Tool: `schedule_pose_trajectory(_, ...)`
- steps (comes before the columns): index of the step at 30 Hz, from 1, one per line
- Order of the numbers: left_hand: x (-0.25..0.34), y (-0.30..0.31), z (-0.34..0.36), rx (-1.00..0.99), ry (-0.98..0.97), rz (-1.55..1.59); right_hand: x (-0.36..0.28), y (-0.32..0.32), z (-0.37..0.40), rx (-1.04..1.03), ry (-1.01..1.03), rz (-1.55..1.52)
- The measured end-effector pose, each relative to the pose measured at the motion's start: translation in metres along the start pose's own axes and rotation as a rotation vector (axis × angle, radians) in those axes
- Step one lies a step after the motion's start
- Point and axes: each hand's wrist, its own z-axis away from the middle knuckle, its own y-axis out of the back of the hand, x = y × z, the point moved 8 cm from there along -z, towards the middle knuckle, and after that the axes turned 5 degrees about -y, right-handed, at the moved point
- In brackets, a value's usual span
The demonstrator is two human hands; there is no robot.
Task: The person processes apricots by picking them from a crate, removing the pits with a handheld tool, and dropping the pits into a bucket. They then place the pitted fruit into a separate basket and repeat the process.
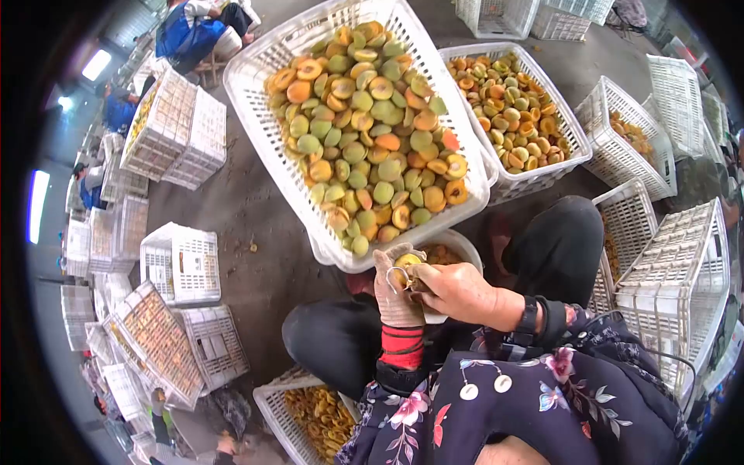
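My left hand (pixel 397 291), in a pale glove with red bands at the wrist, is closed around a yellow-green apricot (pixel 404 262). Bare and pinched, my right hand (pixel 461 293) meets it at the fruit; its fingertips grip something small and dark that I cannot make out. A thin pale loop shows beside the apricot. Just beyond my hands, a large white crate (pixel 256 101) is heaped with halved apricots (pixel 372 132), green to orange. Partly hidden behind my hands, a round tub (pixel 463 242) holds some orange pieces.
A second crate (pixel 577 151) of apricot halves stands at the back right. By my left knee is a crate (pixel 271 407) of browner fruit pieces. Stacked white crates (pixel 190 132) line the left, and more crates (pixel 659 287) stand at right. Another person (pixel 190 31) sits at the upper left.
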Motion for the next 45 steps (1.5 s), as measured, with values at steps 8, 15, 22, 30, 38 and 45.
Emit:
schedule_pose_trajectory(8,0.026,0.002,0.019,0.175,-0.038,-0.028,0.009,0.002,0.020,-0.173,-0.183,-0.014)
schedule_pose_trajectory(15,0.037,-0.005,0.022,0.192,-0.070,-0.040,0.007,-0.010,0.022,-0.255,-0.184,0.053)
schedule_pose_trajectory(22,0.038,0.001,0.021,0.179,-0.078,-0.109,0.009,-0.037,0.029,-0.362,-0.230,-0.439)
schedule_pose_trajectory(30,0.046,-0.007,0.020,0.038,-0.075,-0.368,0.014,-0.043,0.031,-0.401,-0.171,-0.672)
schedule_pose_trajectory(38,0.043,-0.005,0.018,0.004,-0.010,-0.405,0.015,-0.057,0.036,-0.352,-0.111,-0.673)
schedule_pose_trajectory(45,0.022,-0.006,0.017,0.037,0.129,0.079,0.013,-0.059,0.044,-0.765,-0.467,-0.912)
